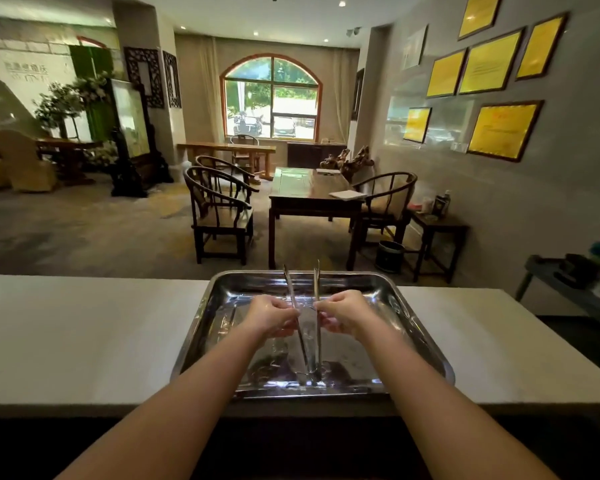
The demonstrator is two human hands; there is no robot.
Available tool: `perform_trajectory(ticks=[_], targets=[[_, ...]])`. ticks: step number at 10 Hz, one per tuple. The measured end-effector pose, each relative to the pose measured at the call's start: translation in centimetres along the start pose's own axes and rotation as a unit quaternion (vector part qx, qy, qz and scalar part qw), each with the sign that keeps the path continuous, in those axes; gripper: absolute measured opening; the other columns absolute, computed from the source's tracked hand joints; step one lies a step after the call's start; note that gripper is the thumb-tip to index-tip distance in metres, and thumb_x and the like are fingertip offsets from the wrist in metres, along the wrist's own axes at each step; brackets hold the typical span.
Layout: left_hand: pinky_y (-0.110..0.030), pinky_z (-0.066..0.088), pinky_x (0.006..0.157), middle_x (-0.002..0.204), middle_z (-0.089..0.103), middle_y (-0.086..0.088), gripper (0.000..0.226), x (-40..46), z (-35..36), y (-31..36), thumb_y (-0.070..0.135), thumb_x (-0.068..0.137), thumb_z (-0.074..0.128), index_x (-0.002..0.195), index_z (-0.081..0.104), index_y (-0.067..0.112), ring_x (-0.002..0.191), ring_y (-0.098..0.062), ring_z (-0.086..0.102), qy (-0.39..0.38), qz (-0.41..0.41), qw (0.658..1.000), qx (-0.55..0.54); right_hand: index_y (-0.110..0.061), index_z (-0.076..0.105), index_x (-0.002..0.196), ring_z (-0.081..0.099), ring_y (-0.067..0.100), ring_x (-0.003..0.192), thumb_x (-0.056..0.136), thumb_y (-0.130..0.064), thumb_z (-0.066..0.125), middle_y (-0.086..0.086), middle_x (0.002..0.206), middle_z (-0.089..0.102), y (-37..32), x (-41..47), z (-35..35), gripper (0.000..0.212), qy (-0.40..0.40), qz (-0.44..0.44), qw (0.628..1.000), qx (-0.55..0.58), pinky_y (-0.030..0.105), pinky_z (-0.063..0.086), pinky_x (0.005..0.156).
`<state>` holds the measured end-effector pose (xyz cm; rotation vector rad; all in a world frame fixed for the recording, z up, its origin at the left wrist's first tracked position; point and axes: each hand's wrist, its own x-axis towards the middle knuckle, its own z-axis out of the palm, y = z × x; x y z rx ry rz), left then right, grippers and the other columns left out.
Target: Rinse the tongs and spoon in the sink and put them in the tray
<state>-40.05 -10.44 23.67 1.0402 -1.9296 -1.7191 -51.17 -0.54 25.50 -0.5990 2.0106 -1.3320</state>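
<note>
A shiny steel tray lies on the white counter in front of me. Steel tongs stand over it, hinge end down near the tray's near edge and two arms spread upward past its far rim. My left hand pinches the left arm of the tongs. My right hand pinches the right arm. Both hands hover above the middle of the tray. No spoon and no sink can be seen.
The white counter stretches left and right of the tray. Beyond it are dark wooden chairs, a table and a small side table. A dark shelf with items stands at the right.
</note>
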Motion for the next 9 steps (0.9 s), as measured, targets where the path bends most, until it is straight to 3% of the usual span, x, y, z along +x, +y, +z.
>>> perform_trajectory(ticks=[1,2,4,5,6,7,8,9], targets=[[-0.025,0.058,0.063,0.096,0.068,-0.020,0.021,0.3,0.1,-0.9,0.005,0.080,0.065,0.098,0.063,-0.006,0.075,-0.020,0.067,-0.023,-0.027,0.999,0.027,0.004,0.058,0.096,0.056,0.016,0.059,0.082,-0.007,0.067,0.013,0.080,0.060,1.2,0.6,0.4,0.020,0.003,0.034,0.999,-0.008,0.019,0.049,0.044],[-0.030,0.057,0.076,0.104,0.066,-0.020,0.022,0.7,0.2,-1.6,0.005,0.079,0.066,0.099,0.063,-0.005,0.085,-0.022,0.065,-0.037,-0.033,0.997,0.055,0.006,0.057,0.110,0.060,0.019,0.075,0.081,-0.004,0.067,0.015,0.097,0.058,2.1,1.0,0.8,0.033,0.010,0.062,0.998,0.006,0.020,0.051,0.047],[-0.026,0.058,0.069,0.089,0.066,-0.011,0.017,1.1,0.3,-2.5,0.009,0.078,0.068,0.093,0.065,0.000,0.077,-0.016,0.064,-0.041,-0.047,0.995,0.080,0.005,0.060,0.104,0.064,0.024,0.083,0.077,-0.007,0.072,0.018,0.103,0.061,2.9,1.7,1.3,0.032,0.031,0.078,0.996,-0.003,0.032,0.060,0.070],[-0.031,0.058,0.077,0.085,0.066,-0.008,0.011,1.1,0.6,-2.6,0.012,0.078,0.069,0.086,0.066,0.005,0.079,-0.017,0.065,-0.032,-0.044,0.994,0.095,0.004,0.061,0.103,0.065,0.027,0.088,0.077,-0.006,0.072,0.020,0.106,0.063,3.4,1.9,1.4,0.030,0.043,0.081,0.996,0.000,0.033,0.059,0.075],[-0.035,0.058,0.081,0.086,0.067,-0.008,0.011,1.3,0.7,-2.6,0.012,0.077,0.069,0.086,0.067,0.006,0.081,-0.019,0.065,-0.021,-0.037,0.994,0.102,0.004,0.061,0.098,0.065,0.025,0.078,0.078,-0.006,0.070,0.019,0.102,0.064,3.5,1.9,1.4,0.024,0.054,0.073,0.996,0.000,0.031,0.059,0.070],[-0.022,0.058,0.062,0.083,0.066,-0.007,0.009,1.2,0.8,-2.4,0.010,0.076,0.070,0.083,0.066,0.005,0.073,-0.014,0.063,-0.010,-0.036,0.996,0.087,-0.001,0.060,0.085,0.062,0.018,0.069,0.079,-0.007,0.069,0.012,0.088,0.062,3.6,2.0,1.5,0.012,0.063,0.058,0.996,-0.025,0.024,0.056,0.058],[-0.016,0.054,0.050,0.080,0.065,-0.006,0.005,1.0,1.0,-2.4,0.010,0.077,0.069,0.078,0.065,0.009,0.069,-0.012,0.062,-0.017,-0.040,0.996,0.080,-0.002,0.061,0.086,0.063,0.017,0.066,0.079,-0.009,0.070,0.009,0.081,0.061,3.5,2.1,1.6,0.013,0.069,0.055,0.995,-0.040,0.025,0.057,0.059],[-0.024,0.056,0.063,0.077,0.066,-0.005,0.009,0.6,1.0,-2.1,0.015,0.081,0.066,0.084,0.066,0.006,0.066,-0.012,0.063,-0.005,-0.022,0.992,0.123,-0.003,0.064,0.086,0.067,0.020,0.074,0.082,-0.017,0.068,0.009,0.080,0.066,3.1,1.8,1.6,0.014,0.109,0.023,0.989,-0.097,0.033,0.059,0.071]])
